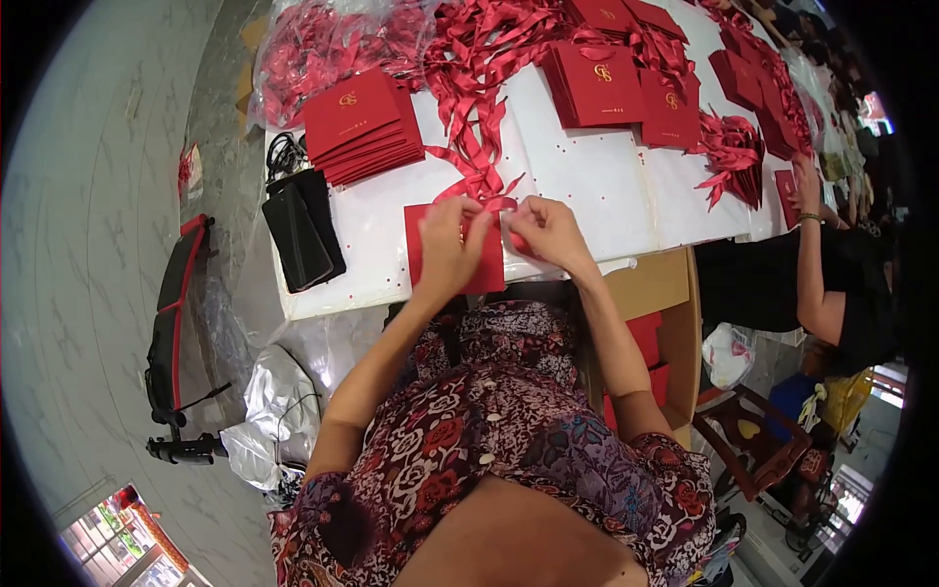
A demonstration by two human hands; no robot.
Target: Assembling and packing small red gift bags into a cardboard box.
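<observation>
A flat red paper gift bag lies at the table's near edge, in front of me. My left hand is over the bag, its fingers bent together at a red satin ribbon at the bag's upper edge. From the other side, my right hand pinches the same ribbon between thumb and forefinger. A loose length of it hangs below the right fingers. Just beyond my hands, a long heap of red ribbons runs up the table. The fingertips partly hide how the ribbon is looped.
A stack of red bags sits left, near a black phone and a coiled cable. More bag stacks and a ribbon bundle lie right. A cardboard box stands under the table edge. Another person's arm reaches in at right.
</observation>
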